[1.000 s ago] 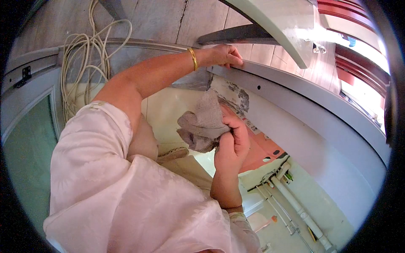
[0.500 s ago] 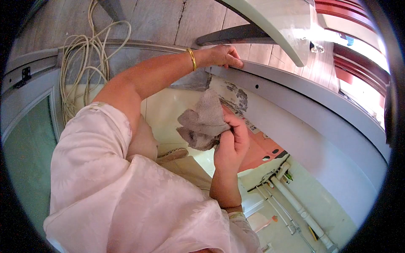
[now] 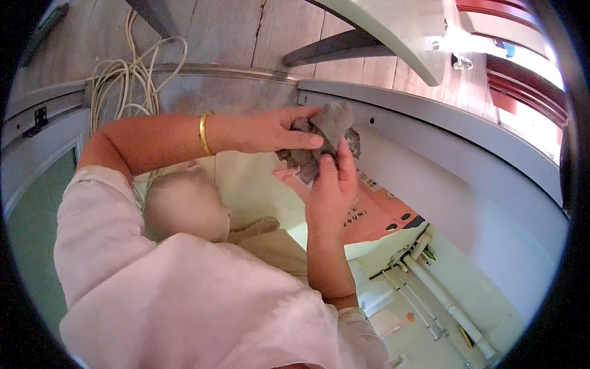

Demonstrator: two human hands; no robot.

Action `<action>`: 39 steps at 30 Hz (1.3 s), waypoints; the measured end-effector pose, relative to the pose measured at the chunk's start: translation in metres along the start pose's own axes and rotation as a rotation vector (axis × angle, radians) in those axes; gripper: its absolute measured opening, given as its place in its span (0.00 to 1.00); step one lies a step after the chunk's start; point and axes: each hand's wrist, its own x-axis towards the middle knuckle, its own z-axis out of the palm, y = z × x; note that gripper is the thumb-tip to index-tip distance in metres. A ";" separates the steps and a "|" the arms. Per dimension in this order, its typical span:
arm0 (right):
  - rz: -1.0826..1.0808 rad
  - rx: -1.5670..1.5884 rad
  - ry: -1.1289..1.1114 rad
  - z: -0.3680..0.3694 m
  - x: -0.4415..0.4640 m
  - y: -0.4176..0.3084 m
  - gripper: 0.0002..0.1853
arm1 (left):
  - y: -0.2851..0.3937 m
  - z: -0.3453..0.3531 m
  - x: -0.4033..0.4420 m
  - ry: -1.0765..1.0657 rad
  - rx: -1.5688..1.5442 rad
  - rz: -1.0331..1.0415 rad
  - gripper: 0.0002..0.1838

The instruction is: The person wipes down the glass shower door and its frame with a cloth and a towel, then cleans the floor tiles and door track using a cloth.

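A crumpled grey cloth [image 3: 335, 121] is bunched up in front of the pale door frame. My left hand [image 3: 281, 131], with a gold bangle on its wrist, grips the cloth's left side, thumb on top. From below, my right hand [image 3: 332, 187] pinches the same cloth between thumb and fingers. Both hands nearly meet over it. Behind the cloth, the blackened patch on the frame's corner is mostly covered. Just under my right hand lies an orange printed bag or sheet [image 3: 378, 212].
A long grey-white frame board [image 3: 442, 144] runs down to the right. Coiled cream cable [image 3: 126, 83] lies at upper left beside a glazed door [image 3: 43, 240]. A dark furniture leg [image 3: 338, 47] stands on the wooden floor. White pipes [image 3: 442, 295] run along the lower right.
My left hand has left the frame's top edge and come down onto the cloth. The cloth and my right hand have moved slightly up and right; the cloth is more bunched.
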 end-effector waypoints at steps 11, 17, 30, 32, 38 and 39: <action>-0.990 -1.057 0.137 -0.051 -0.028 -0.127 0.20 | -0.047 -0.029 0.108 0.710 0.934 0.324 0.11; -1.338 -1.245 0.501 -0.079 -0.006 -0.161 0.17 | 0.000 0.012 0.106 0.620 1.048 0.699 0.12; -1.496 -1.659 0.471 -0.102 0.003 -0.182 0.15 | -0.040 -0.038 0.106 0.626 1.252 0.387 0.08; -1.523 -1.733 0.461 -0.105 0.004 -0.183 0.15 | -0.039 -0.036 0.103 0.622 1.255 0.359 0.08; -1.546 -1.819 0.502 -0.111 0.000 -0.181 0.15 | -0.043 -0.022 0.099 0.616 1.231 0.334 0.09; -1.544 -1.829 0.516 -0.110 0.000 -0.181 0.15 | -0.036 -0.011 0.097 0.593 1.236 0.412 0.10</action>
